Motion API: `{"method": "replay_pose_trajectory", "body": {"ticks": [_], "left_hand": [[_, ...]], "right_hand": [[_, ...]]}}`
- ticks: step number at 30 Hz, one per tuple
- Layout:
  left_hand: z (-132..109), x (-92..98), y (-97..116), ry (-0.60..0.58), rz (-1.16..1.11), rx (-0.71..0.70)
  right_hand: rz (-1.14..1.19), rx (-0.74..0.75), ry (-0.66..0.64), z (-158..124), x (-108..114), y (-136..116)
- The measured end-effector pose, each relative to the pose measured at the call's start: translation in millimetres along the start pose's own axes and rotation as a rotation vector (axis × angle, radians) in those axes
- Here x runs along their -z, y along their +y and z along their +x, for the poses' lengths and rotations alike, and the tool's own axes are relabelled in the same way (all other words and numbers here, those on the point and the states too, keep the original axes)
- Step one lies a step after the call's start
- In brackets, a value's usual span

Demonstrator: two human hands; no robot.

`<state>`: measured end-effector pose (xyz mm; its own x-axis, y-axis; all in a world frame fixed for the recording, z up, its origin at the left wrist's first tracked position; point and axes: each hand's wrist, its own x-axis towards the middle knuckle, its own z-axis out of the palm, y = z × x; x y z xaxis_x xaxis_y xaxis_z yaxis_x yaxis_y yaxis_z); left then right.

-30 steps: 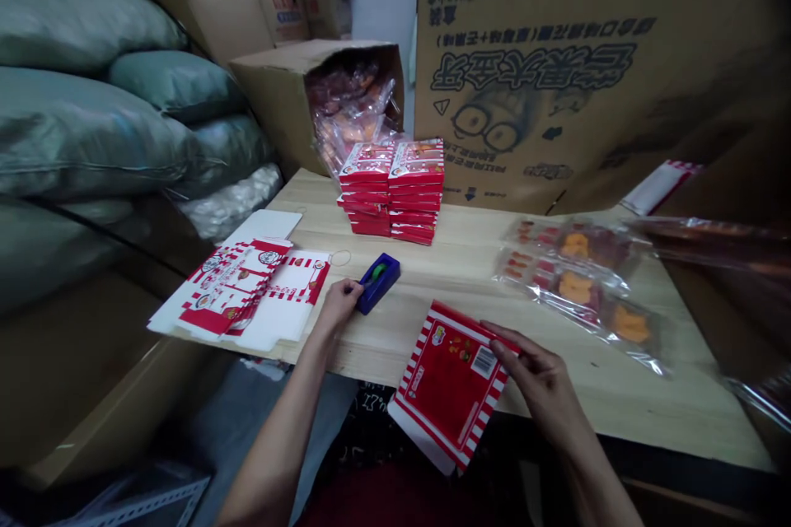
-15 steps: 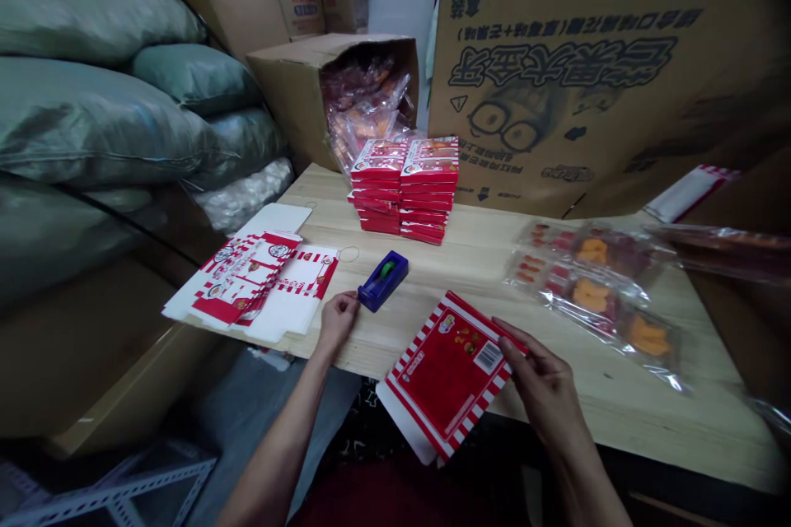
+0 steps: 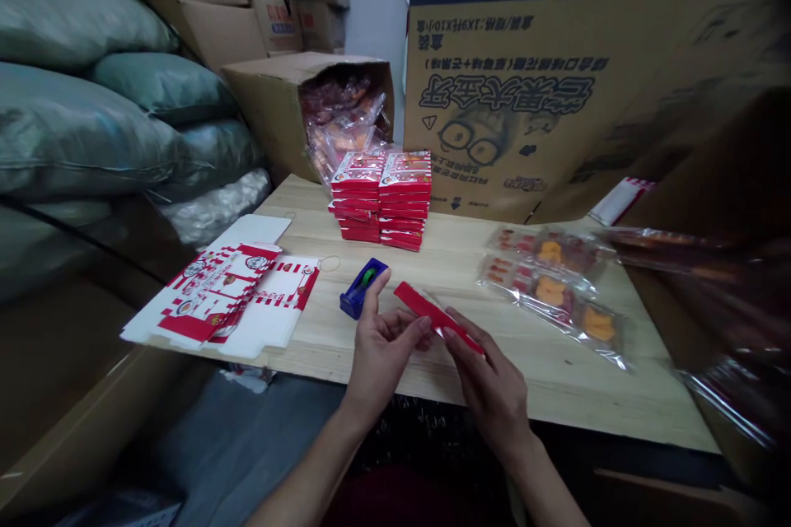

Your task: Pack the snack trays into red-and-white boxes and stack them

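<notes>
Both hands meet over the front part of the table point(image 3: 531, 354), where the red box point(image 3: 426, 310) is held up narrow edge on, between them. The right hand point(image 3: 494, 383) pinches its near end between thumb and fingers; the left hand point(image 3: 383, 342) lays its thumb tip against the red edge, index finger raised and the others curled, though whether it grips cannot be told. Just beyond the left hand sits a blue tape dispenser point(image 3: 352, 302) with a green roll. Red-and-white printed cardboard point(image 3: 213, 292) lies flat to the left, clear packets point(image 3: 549, 290) to the right, and finished-looking boxes point(image 3: 404, 202) stand stacked before an open carton point(image 3: 265, 103).
</notes>
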<state>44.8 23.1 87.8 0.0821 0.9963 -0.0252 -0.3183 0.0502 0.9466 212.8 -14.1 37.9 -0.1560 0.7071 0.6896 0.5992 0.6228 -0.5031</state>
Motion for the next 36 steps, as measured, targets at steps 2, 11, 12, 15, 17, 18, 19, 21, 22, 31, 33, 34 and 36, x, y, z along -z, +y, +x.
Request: {"method": "replay_pose_trajectory", "body": {"ticks": [2, 11, 12, 15, 17, 18, 19, 21, 22, 31, 33, 34, 36], "left_hand": [[7, 4.9, -11, -0.018, -0.017, 0.089], [15, 17.8, -17, 0.000, 0.300, -0.035], [15, 18.3, -17, -0.003, 0.345, -0.065], [17, 22.0, -20, 0.009, 0.550, -0.170], [20, 27.8, -22, 0.058, 0.705, -0.284], [21, 31.9, -23, 0.071, 0.757, -0.335], [22, 36.9, -25, 0.062, 0.779, -0.364], [24, 48.0, -29, -0.063, 0.728, -0.296], [25, 53.6, -31, -0.158, 0.667, -0.208], [65, 66.6, -83, -0.384, 0.856, -0.053], [77, 60.9, -98, -0.336, 0.909, -0.119], [81, 58.0, -106, -0.310, 0.925, -0.155], [87, 54.6, -122, -0.301, 0.980, -0.232]], "right_hand": [[-0.019, -0.006, -0.005, -3, 2, 2], [0.131, -0.109, -0.001, -5, 2, -11], [0.154, -0.141, 0.017, -5, 2, -14], [0.251, -0.306, 0.127, -4, 1, -19], [0.320, -0.479, 0.236, -3, 3, -18], [0.355, -0.571, 0.280, -3, 5, -17], [0.393, -0.654, 0.304, -3, 7, -14], [0.470, -0.774, 0.272, -2, 13, -4], [0.500, -0.797, 0.230, -1, 16, 3], [0.550, -0.821, 0.020, -14, -22, 89], [0.436, -0.814, 0.085, -24, -43, 105], [0.366, -0.808, 0.119, -29, -51, 113], [0.213, -0.791, 0.172, -37, -60, 129]]}}
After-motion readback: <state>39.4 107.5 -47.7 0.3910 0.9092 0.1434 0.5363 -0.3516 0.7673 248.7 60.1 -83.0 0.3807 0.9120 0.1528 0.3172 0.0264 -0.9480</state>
